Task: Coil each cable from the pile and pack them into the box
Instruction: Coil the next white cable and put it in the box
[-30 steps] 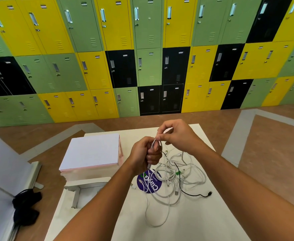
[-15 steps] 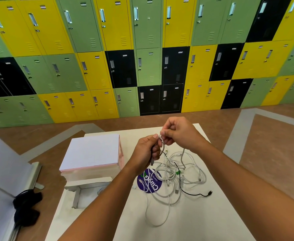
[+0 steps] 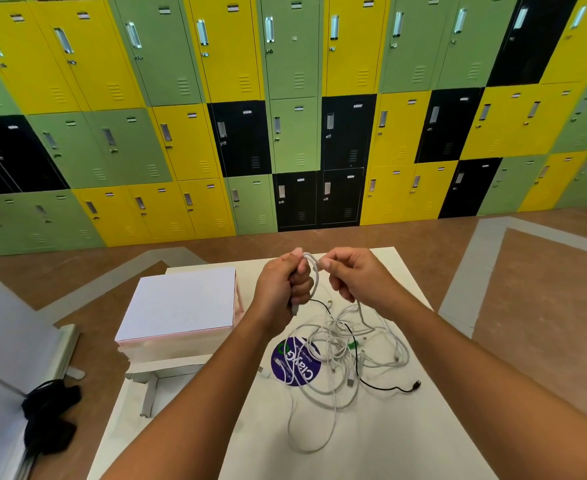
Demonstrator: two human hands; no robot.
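white table (image 3: pixel 371 455) on brown floor (image 3: pixel 545 299) before coloured lockers (image 3: pixel 292 98).

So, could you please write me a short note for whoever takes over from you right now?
Left hand grips a white cable, its plug hanging below the fist. Right hand pinches the same cable, forming a loop.
The pile lies tangled on the table, right of the lidded box.
Done: one coil begun; no finished coil in sight.
To do: finish this coil, coil the rest, pack all.
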